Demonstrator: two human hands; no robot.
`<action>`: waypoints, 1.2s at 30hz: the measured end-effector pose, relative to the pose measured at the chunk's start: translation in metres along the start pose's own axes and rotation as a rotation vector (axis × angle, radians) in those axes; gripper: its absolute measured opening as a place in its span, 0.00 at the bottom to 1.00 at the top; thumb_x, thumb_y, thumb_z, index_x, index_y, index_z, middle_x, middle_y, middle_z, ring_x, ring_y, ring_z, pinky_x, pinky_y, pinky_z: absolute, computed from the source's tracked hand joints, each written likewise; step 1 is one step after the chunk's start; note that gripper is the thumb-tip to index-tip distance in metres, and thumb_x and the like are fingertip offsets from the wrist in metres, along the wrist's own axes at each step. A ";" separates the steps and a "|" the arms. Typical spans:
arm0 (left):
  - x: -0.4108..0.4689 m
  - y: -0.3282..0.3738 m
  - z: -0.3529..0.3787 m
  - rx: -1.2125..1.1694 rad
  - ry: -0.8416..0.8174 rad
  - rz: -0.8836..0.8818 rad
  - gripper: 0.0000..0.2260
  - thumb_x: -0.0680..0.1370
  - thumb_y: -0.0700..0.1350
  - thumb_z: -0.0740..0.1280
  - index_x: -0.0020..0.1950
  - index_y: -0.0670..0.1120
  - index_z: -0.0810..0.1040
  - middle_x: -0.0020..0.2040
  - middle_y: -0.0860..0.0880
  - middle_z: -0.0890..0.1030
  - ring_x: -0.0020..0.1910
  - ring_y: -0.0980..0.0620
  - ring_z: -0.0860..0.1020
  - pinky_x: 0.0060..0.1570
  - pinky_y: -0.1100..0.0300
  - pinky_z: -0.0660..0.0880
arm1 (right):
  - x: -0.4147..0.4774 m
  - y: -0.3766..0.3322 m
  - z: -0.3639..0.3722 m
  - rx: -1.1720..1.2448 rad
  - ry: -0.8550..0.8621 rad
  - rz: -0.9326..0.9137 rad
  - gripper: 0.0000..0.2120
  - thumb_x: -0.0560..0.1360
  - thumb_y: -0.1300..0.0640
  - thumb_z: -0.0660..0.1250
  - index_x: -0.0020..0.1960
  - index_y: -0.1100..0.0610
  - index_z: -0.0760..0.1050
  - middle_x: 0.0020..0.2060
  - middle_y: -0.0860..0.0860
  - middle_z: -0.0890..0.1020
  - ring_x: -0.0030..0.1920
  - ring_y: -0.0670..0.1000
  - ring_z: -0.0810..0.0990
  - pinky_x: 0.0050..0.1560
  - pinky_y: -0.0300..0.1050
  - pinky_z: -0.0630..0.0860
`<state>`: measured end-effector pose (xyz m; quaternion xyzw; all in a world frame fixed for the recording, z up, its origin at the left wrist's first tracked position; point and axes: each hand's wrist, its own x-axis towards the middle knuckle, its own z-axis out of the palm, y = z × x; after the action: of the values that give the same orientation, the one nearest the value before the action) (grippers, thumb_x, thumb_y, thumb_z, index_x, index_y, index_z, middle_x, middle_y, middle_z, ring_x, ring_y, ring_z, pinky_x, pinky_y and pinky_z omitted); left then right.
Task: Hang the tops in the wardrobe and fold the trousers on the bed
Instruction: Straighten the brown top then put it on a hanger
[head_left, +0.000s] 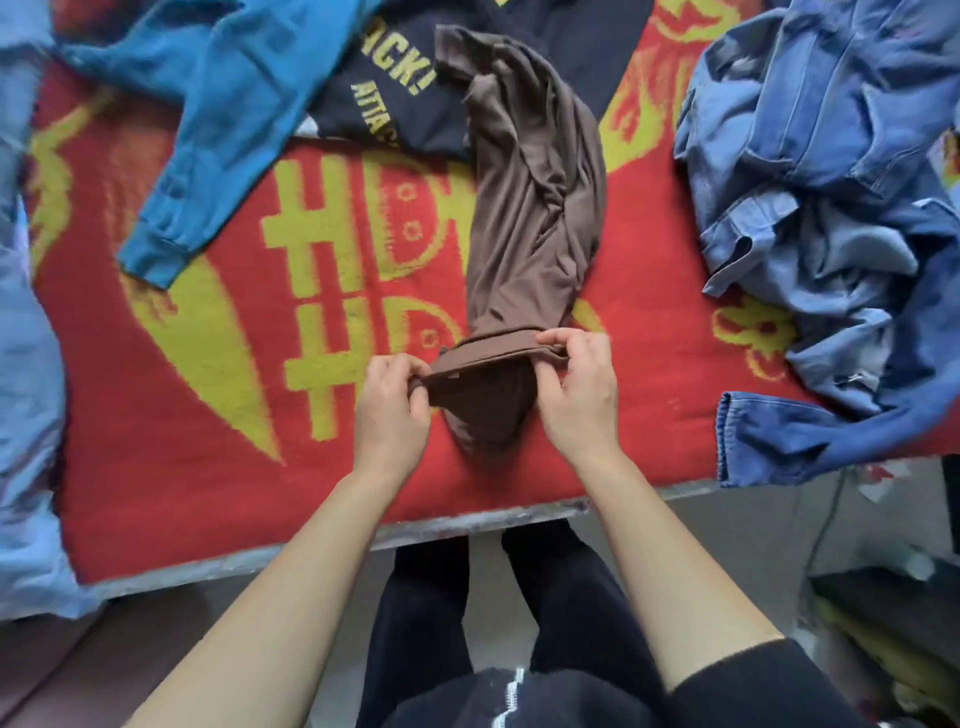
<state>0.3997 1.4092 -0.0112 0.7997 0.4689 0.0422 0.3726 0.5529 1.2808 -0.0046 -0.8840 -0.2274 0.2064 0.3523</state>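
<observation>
While you stand at the near edge of the bed (311, 548), both of your hands are on the waistband (493, 345) of the brown trousers (530, 208). Your left hand (395, 400) pinches the left end of the waistband, fingers curled over the fabric with the thumb beneath. Your right hand (576, 389) pinches the right end the same way, fingertips hooked over the top edge. The band is drawn fairly taut between them, and a rounded fold of brown cloth hangs below it onto the red blanket (208, 441) with its yellow pattern.

From the waistband, the rest of the trousers runs away from you up the middle of the bed, bunched and twisted. Their far end lies over a navy top (395, 104) with yellow lettering.

To the left of the trousers, a teal shirt (218, 104) lies spread out, one sleeve reaching down towards you, apart from the brown cloth. A pale blue garment (26, 415) drapes over the left edge of the bed. On the right, well apart from your hands, sits a crumpled heap of denim (831, 182). A darker blue cuffed leg (779, 441) from it stretches along the near edge.
</observation>
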 end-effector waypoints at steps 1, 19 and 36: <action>0.003 0.008 -0.018 0.016 0.019 0.049 0.09 0.74 0.33 0.63 0.48 0.44 0.76 0.47 0.46 0.77 0.46 0.48 0.74 0.49 0.56 0.70 | -0.007 -0.014 -0.007 0.018 0.003 -0.015 0.08 0.77 0.62 0.66 0.55 0.55 0.77 0.53 0.53 0.74 0.50 0.43 0.72 0.55 0.38 0.70; -0.049 0.103 -0.263 -0.240 0.568 0.042 0.14 0.76 0.37 0.64 0.57 0.46 0.84 0.47 0.45 0.83 0.46 0.50 0.80 0.50 0.64 0.73 | -0.084 -0.232 -0.092 -0.043 -0.269 -0.360 0.11 0.81 0.47 0.62 0.56 0.49 0.80 0.44 0.45 0.75 0.49 0.49 0.78 0.49 0.43 0.71; -0.214 0.130 -0.267 -1.337 0.649 -0.414 0.12 0.76 0.29 0.63 0.51 0.43 0.80 0.41 0.46 0.82 0.40 0.51 0.80 0.42 0.59 0.77 | -0.133 -0.249 -0.130 0.069 -0.627 -0.229 0.10 0.82 0.47 0.59 0.49 0.52 0.73 0.42 0.46 0.79 0.45 0.50 0.77 0.43 0.45 0.69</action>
<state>0.2624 1.3540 0.3237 0.2481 0.5696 0.4785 0.6205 0.4496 1.3007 0.2871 -0.7339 -0.4154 0.4349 0.3159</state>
